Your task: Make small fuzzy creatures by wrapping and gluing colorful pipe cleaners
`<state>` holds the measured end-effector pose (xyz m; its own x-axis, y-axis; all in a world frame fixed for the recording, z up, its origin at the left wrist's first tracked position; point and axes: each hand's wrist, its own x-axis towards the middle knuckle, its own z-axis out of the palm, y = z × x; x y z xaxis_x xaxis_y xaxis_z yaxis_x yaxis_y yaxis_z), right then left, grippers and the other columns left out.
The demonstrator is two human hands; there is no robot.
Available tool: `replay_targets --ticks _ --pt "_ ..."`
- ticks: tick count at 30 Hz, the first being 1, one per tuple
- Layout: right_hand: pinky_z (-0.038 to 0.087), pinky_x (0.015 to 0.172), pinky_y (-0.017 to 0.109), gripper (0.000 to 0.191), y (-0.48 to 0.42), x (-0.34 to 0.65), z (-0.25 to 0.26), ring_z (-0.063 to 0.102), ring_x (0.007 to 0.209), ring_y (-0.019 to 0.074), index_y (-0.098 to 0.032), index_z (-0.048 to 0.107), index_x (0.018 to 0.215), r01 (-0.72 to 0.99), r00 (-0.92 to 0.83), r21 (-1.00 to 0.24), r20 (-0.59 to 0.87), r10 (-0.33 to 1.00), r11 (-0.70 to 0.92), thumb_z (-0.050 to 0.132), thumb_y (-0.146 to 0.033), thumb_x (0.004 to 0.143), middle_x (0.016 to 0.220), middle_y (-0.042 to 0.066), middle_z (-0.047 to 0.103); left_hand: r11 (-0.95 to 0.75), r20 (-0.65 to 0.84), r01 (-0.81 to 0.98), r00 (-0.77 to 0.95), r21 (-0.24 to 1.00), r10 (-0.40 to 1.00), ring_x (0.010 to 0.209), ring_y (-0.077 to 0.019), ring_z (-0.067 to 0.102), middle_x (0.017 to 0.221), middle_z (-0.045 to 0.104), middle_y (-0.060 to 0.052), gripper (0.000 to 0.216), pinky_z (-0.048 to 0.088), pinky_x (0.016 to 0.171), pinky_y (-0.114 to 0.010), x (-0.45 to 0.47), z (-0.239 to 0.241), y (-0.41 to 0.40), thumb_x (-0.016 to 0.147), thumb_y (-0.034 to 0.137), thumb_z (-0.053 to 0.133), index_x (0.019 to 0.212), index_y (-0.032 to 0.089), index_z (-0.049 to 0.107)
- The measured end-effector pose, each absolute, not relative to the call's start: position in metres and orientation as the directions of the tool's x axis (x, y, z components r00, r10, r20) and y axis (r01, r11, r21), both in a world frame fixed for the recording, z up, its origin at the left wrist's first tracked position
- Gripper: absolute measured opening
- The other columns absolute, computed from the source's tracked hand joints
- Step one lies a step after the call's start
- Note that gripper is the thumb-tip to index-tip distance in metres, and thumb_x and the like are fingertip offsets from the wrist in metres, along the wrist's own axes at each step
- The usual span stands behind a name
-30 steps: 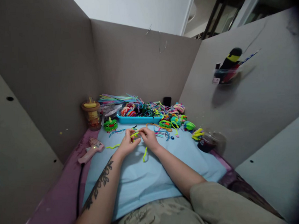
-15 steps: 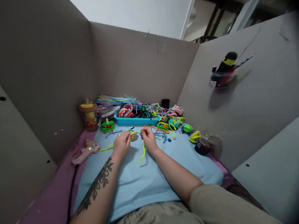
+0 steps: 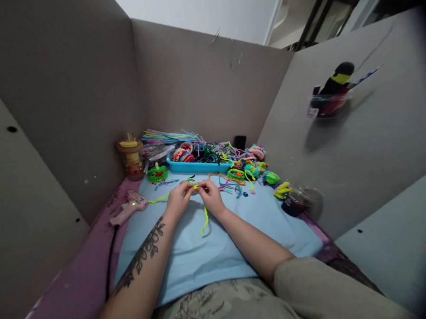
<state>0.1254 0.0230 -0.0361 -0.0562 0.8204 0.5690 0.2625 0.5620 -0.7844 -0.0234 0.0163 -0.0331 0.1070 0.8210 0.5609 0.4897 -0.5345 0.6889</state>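
Between my two hands, over the light blue cloth [image 3: 196, 255], is a neon yellow pipe cleaner [image 3: 205, 221]. My left hand [image 3: 178, 198] pinches it near its middle, and a long end trails out to the left across the cloth. My right hand [image 3: 211, 196] is closed on it as well, fingertips almost touching those of the left, while the other end hangs down below. The fingers hide most of the gripped part. Just beyond the hands lie loose blue and orange pipe cleaners [image 3: 223, 180].
A blue tray [image 3: 199, 167] heaped with pipe cleaners stands at the back. Left are a green fuzzy figure [image 3: 157, 173], a lidded cup [image 3: 131, 159] and a pink glue gun [image 3: 129, 210] with its cord. Several fuzzy figures [image 3: 271, 177] and a dark-bottomed cup [image 3: 294, 204] sit right. Grey panels surround the table.
My hands have come together, the fingertips now nearly meeting on the yellow pipe cleaner. A colourful piece seen by my left fingers before is now hidden. The view has shifted slightly.
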Motion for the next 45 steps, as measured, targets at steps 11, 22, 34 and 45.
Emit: replay_targets --ticks 11,22,34,45 --pt "0.046 0.061 0.026 0.016 0.023 0.125 -0.037 0.056 0.061 0.013 -0.018 0.064 0.08 0.025 -0.059 -0.904 0.424 0.904 0.426 0.063 -0.031 0.071 0.069 0.001 0.063 -0.486 0.478 0.516 0.16 0.706 0.864 0.065 -0.0153 0.059 0.073 0.067 -0.002 0.012 0.041 0.062 -0.025 -0.021 -0.031 0.011 0.081 0.029 0.055 0.078 0.019 0.062" --pt "0.042 0.057 0.024 0.014 0.025 0.127 -0.039 0.053 0.057 0.0114 -0.017 0.061 0.071 0.073 -0.098 -0.903 0.415 0.904 0.423 0.064 -0.031 0.069 0.063 -0.002 0.059 -0.531 0.5 0.533 0.218 0.658 0.838 0.063 -0.0149 0.058 0.069 0.066 -0.002 0.018 0.042 0.062 -0.026 -0.026 -0.028 0.011 0.081 0.031 0.054 0.074 0.019 0.064" --pt "0.043 0.059 0.024 0.015 0.021 0.125 -0.037 0.052 0.062 0.0125 -0.019 0.057 0.077 0.146 -0.168 -0.869 0.45 0.877 0.473 0.058 -0.034 0.076 0.069 -0.001 0.058 -0.505 0.515 0.621 0.184 0.599 0.837 0.065 -0.0156 0.054 0.073 0.06 -0.003 0.02 0.039 0.061 -0.026 -0.021 -0.024 0.006 0.089 0.029 0.038 0.082 0.019 0.054" --pt "0.041 0.065 0.028 0.012 0.013 0.128 -0.033 0.05 0.067 0.0152 -0.021 0.055 0.07 0.398 -0.214 -0.653 0.618 0.757 0.645 0.054 -0.029 0.078 0.07 0.001 0.055 -0.492 0.432 0.411 0.234 0.768 0.871 0.061 -0.0125 0.049 0.063 0.052 0.001 0.029 0.039 0.059 -0.024 -0.02 -0.029 0.017 0.089 0.031 0.036 0.066 0.018 0.048"
